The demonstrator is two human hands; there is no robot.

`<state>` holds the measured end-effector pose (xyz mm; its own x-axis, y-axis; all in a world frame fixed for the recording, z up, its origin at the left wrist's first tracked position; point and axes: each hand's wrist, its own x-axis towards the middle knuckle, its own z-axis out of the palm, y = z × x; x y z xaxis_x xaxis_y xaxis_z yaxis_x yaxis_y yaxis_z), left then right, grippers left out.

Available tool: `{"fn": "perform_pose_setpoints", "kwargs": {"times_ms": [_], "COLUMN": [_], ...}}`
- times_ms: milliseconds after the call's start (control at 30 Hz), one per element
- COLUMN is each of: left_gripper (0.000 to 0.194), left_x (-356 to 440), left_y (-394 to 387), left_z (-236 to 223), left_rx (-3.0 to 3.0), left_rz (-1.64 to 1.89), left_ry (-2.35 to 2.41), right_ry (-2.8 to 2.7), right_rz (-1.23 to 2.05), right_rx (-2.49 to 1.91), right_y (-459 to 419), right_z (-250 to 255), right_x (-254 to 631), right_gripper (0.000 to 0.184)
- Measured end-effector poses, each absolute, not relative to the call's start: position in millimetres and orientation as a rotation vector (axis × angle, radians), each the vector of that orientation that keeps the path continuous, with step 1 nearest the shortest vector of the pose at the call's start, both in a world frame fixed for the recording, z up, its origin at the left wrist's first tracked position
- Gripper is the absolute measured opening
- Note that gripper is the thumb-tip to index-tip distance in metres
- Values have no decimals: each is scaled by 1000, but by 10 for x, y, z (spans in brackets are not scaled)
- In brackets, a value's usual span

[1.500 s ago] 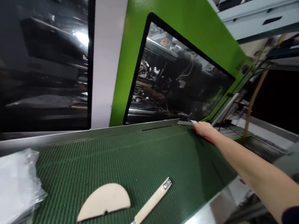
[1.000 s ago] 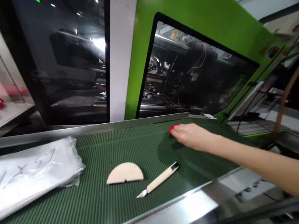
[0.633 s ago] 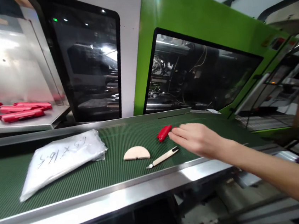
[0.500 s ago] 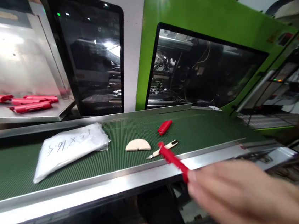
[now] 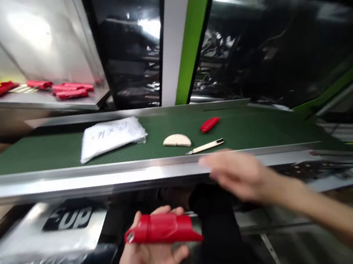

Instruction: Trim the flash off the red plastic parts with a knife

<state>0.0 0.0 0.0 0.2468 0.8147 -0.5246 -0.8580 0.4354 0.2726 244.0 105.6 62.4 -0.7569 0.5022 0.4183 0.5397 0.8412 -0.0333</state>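
My left hand (image 5: 149, 261) is low in the middle, palm up, with the fingers behind a red plastic part (image 5: 163, 228) that it holds. This part is a hollow shell with a small ringed hole at its left end and a pointed right end. Out over the metal edge of the conveyor, my right hand (image 5: 236, 174) is blurred, and no object shows in it. Nearest to it on the belt lies a craft knife (image 5: 208, 146) with a pale handle, blade pointing left. Beside the knife are a cream half-round piece (image 5: 176, 140) and a small red piece (image 5: 209, 124).
A white plastic packet (image 5: 110, 138) with handwriting lies on the green conveyor belt (image 5: 52, 149). Several red parts (image 5: 71, 92) rest on a metal shelf (image 5: 50, 101) at the back left. A metal rail (image 5: 74, 177) runs along the front. Behind stands a green machine (image 5: 196, 25) with dark windows.
My right hand no longer shows the red part it held and has moved left. My left hand has come further into view, holding a red part. The view has tilted and shifted.
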Motion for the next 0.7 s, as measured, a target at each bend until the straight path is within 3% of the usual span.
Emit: {"fn": "perform_pose_setpoints", "kwargs": {"times_ms": [67,233,333,467,567,667,700], "left_gripper": [42,50,52,50,50,49,49], "left_x": [79,178,182,156,148,155,156], "left_y": [-52,-234,-332,-401,-425,-425,-418], "left_z": [-11,-149,-192,-251,-306,-330,-326], "left_rx": [1,283,414,577,662,669,652], "left_rz": [1210,1297,1355,1374,1383,1393,1390], "left_ry": [675,807,944,1097,1134,1104,1069], "right_ry": [-2604,-2769,-2773,-2543,-2345,-2149,-2108], "right_rz": [-97,25,-25,-265,-249,155,429], "right_rx": [-1015,-1128,-1149,-1234,-1347,-1486,-1438], "right_y": [1469,2303,2389,2041,1484,821,615], "right_z": [576,251,208,347,376,175,62], "right_x": [2665,2921,2965,2994,2892,2640,2535], "right_gripper": [29,19,25,42,38,29,26]}}
